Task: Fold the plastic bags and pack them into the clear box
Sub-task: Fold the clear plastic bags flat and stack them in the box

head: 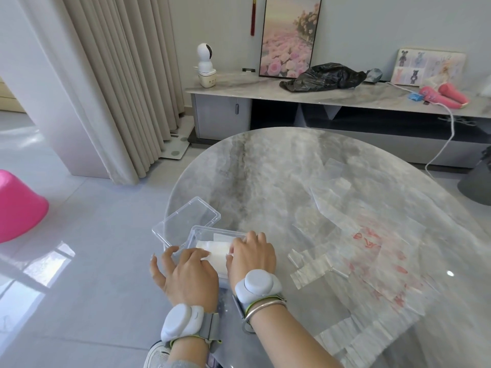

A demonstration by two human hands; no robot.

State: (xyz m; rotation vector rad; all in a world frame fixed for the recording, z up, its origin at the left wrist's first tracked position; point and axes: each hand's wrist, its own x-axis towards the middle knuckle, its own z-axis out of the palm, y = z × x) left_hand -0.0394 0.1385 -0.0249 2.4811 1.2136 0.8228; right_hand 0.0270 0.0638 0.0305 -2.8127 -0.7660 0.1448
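The clear box (198,231) stands at the near left edge of the marble table (265,176). White folded plastic bags (216,249) lie inside it. My left hand (186,272) rests over the box's left side, fingers spread on the folded bags. At the box's right side my right hand (251,257) presses down on the same stack with its fingers curled. The box's clear lid (187,220) lies just behind and left of the box. Several unfolded clear bags (358,235), some with red print, are spread over the table to the right.
A low marble sideboard (239,87) stands behind the table with a black bag (322,77), a white camera (205,59), a framed picture (289,35) and pink objects (442,96). A curtain (119,88) hangs at left; a pink object (18,205) sits on the floor.
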